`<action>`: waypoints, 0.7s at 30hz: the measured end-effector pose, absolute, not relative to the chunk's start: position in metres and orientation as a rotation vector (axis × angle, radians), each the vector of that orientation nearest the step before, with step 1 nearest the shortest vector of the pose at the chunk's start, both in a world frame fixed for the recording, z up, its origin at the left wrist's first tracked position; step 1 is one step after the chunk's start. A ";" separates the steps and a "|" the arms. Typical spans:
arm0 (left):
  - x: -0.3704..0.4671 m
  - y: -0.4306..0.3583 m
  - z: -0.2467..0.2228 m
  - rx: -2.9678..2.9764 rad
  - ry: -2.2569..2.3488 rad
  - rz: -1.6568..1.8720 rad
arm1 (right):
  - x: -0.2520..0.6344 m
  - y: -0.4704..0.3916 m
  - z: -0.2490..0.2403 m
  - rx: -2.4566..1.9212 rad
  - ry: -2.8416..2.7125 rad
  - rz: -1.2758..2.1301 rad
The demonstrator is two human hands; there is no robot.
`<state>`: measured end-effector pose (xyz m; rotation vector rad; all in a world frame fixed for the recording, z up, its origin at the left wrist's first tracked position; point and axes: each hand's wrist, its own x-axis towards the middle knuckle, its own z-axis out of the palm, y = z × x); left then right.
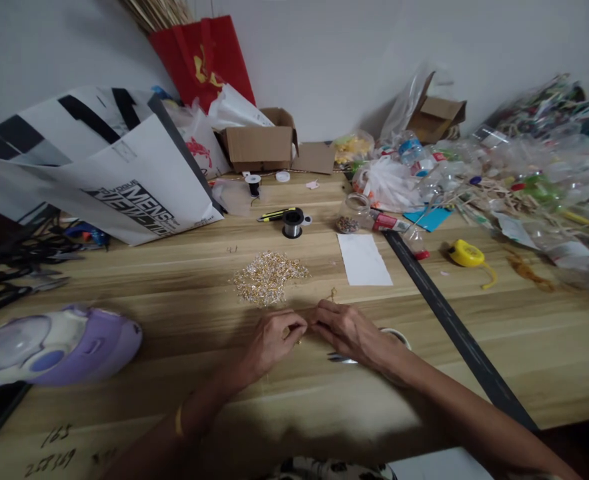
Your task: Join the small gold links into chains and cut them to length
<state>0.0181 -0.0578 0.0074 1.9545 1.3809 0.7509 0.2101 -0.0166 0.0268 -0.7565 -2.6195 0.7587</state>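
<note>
Fingers (295,323) of L hand (273,339) are pinched tog., same for R hand (344,327); the two sets of tips nearly meet, nr the middle of the table's (214,413) near edge but set in from it. Can't tell what's btwn them, too small; a gold bit (299,342) shows just under the L fingertips. Head cam: pile of gold & silver bits (267,279) lies just beyond L hand, toward the far edge. Another gold piece (333,293) sits just past R hand's knuckles. Silver blades (343,359) poke out by R wrist, partly hidden. Farther toward far edge: wire spool (292,227), yellow/blk cutter (273,215) beside it, white paper (365,260), open jar (353,217) w/ small brown bits inside. R side of table: yellow tape measure (465,253), heap of plastic bottles (539,193) nr far R corner. L side: purple/white device (94,347), pliers (49,283) by L edge. Handwritten nos. (54,450) nr the near L corner. Far edge, by wall: cardboard box (259,147), red bag (219,67).
</note>
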 end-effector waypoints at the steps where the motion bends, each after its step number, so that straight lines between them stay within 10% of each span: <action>1: 0.018 -0.060 0.004 1.922 1.374 0.737 | 0.210 -0.019 0.025 -0.747 -2.630 0.765; 21: 0.017 -0.079 -0.021 1.794 1.445 0.661 | 0.201 -0.045 0.005 -0.797 -2.669 0.789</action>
